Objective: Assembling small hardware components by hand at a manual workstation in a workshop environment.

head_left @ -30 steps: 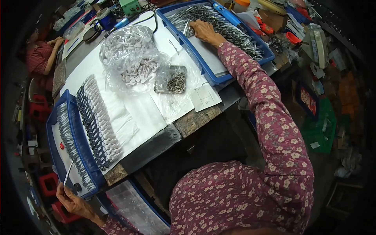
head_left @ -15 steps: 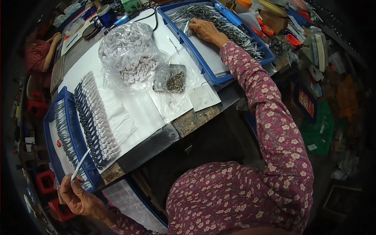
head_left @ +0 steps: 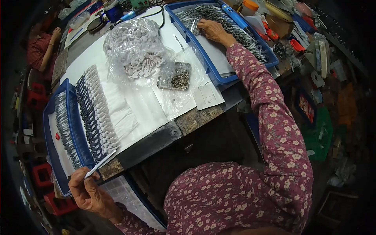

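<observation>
My left hand (head_left: 91,195), at the lower left, pinches a slim whitish stick-shaped tool (head_left: 100,163) between thumb and fingers. Its thin end points up and right, over the near end of a long row of dark-handled pieces with white oval tops (head_left: 102,109). Whether the tool touches them I cannot tell. My right hand (head_left: 214,32) reaches into the large blue tray (head_left: 214,74) at the back. Its curled fingers are closed on slim silver metal pieces (head_left: 194,27) at the left edge of the pile; how many is hidden.
A narrow blue tray (head_left: 74,117) of silver pieces lies left of the row. Mid-table are a clear bag of white parts (head_left: 135,49) and a small box of brass-coloured screws (head_left: 180,80). A blue tool (head_left: 237,17) lies across the big tray. Another person (head_left: 41,51) sits far left.
My left hand has shifted right, and the tool has tipped from steep to slanting over the row's near end. The whole view has shifted slightly. My right hand stays at the metal pieces.
</observation>
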`<state>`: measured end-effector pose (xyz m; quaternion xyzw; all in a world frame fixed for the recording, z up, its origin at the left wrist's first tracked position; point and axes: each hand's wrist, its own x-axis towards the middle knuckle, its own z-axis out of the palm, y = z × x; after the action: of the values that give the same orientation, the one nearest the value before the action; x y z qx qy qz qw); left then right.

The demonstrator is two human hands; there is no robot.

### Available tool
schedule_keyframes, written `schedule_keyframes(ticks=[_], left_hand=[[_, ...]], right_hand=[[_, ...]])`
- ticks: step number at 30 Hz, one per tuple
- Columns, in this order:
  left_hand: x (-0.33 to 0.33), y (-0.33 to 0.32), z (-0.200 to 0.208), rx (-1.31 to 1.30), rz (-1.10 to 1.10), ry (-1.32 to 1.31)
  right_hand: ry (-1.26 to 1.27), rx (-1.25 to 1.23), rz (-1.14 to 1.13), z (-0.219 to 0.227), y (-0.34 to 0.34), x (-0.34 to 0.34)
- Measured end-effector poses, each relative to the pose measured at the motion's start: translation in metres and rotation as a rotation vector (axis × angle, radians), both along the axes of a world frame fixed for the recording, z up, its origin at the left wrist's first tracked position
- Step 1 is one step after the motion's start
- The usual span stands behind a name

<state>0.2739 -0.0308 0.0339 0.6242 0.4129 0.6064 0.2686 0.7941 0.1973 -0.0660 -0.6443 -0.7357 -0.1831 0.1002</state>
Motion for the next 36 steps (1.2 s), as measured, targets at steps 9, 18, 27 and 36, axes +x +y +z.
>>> schedule_keyframes(ticks=[9,18,27,36], left_hand=[[0.005,-0.009,-0.009,-0.116,-0.064,-0.140],[-0.002,-0.007,-0.010,-0.257,-0.391,-0.530],[-0.005,-0.021,-0.017,-0.368,-0.520,-0.685],[-0.007,-0.025,-0.063,-0.475,-0.426,-0.510]], right_hand=[[0.042,0.182,0.141,0.005,-0.006,-0.019],[0.489,0.455,-0.044,0.018,-0.015,-0.036],[1.258,0.498,0.156,0.069,-0.086,-0.117],[1.417,-0.270,0.563,0.064,-0.195,-0.278]])
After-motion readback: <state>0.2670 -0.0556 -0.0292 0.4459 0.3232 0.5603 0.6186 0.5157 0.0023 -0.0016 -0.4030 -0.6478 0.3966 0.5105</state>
